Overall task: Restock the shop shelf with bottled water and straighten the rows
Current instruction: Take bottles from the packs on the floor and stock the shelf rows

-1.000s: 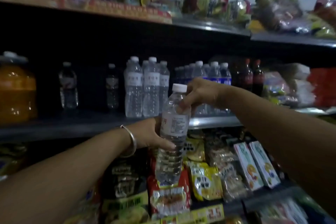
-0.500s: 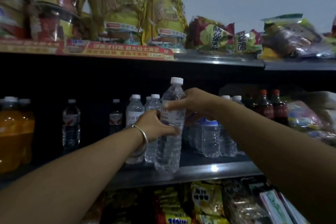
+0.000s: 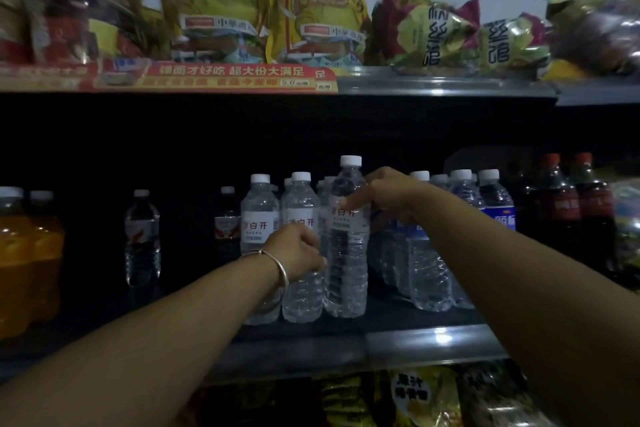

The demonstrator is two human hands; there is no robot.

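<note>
A clear water bottle [image 3: 347, 274] with a white cap and white label stands upright on the dark middle shelf [image 3: 433, 340], at the right end of a row of matching white-label bottles [image 3: 260, 218]. My right hand [image 3: 388, 196] grips its upper part at the label. My left hand [image 3: 298, 248], with a silver bangle on the wrist, holds it lower down on its left side. Blue-label water bottles [image 3: 426, 253] stand just to its right.
Two small bottles [image 3: 142, 236] stand apart further left, and orange drink bottles [image 3: 24, 260] at the far left. Dark cola bottles [image 3: 571, 215] are at the right. Snack bags [image 3: 311, 7] fill the shelf above; packets [image 3: 415, 395] lie below.
Both hands lifted the water bottle from in front of the lower shelf up onto the middle shelf and set it beside the white-label row. The camera tilted upward.
</note>
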